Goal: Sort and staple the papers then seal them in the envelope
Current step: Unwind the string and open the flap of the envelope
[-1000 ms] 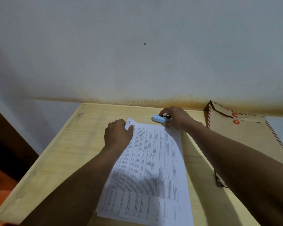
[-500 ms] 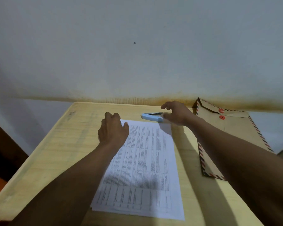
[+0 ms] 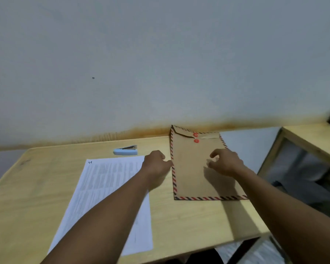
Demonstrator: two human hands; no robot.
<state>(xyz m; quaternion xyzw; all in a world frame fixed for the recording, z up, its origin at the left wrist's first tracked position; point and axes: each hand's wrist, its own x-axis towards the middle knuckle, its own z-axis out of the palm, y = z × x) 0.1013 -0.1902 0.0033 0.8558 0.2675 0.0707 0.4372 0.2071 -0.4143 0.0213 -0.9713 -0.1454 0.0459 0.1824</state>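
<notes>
Table (image 3: pixel 189 221): one. Papers (image 3: pixel 107 183): one stack, page 1 on top, left half, reaching front edge. Envelope (image 3: pixel 192 168): one, flap closed, far right corner. Left hand (image 3: pixel 155 165): curled at envelope's left edge, pinch unclear. Right hand (image 3: pixel 226 161): loosely curled above envelope, empty. Stapler (image 3: pixel 125 150): one, far edge, untouched. Step, judged: taking envelope; next move needs flap opened.

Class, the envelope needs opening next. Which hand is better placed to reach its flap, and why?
Probably right. The right hand is over the envelope, nearer the flap; the left hand sits at its left edge beside the papers.
</notes>
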